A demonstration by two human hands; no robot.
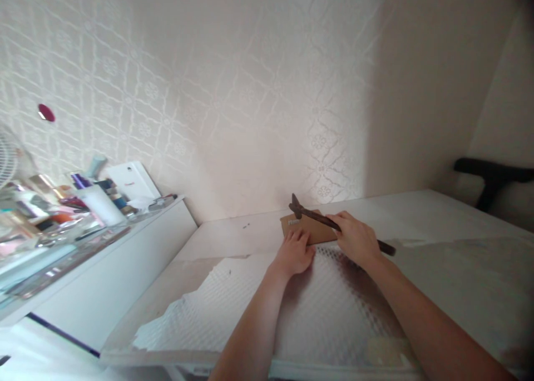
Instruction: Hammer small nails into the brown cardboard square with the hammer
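My right hand (356, 236) is wrapped around the dark handle of a hammer (319, 218). The hammer's rusty-looking head is raised slightly over a piece of brown cardboard (319, 232), and the handle's butt sticks out to the right of my hand. My left hand (294, 253) holds the cardboard at its near left side, with fingers bent over the top and the thumb near the front edge. Whether anything small sits under those fingers cannot be made out. Beneath my hands lies a silvery, quilted-looking sheet (233, 286) with a ragged left edge, on a white table (400, 208).
On the left, a white cabinet (112, 281) carries many bottles and tubes, plus a white box (133, 182). A patterned wall (250, 119) rises behind the table. A black T-shaped part (488, 175) stands at the far right. Small dark bits lie near the wall.
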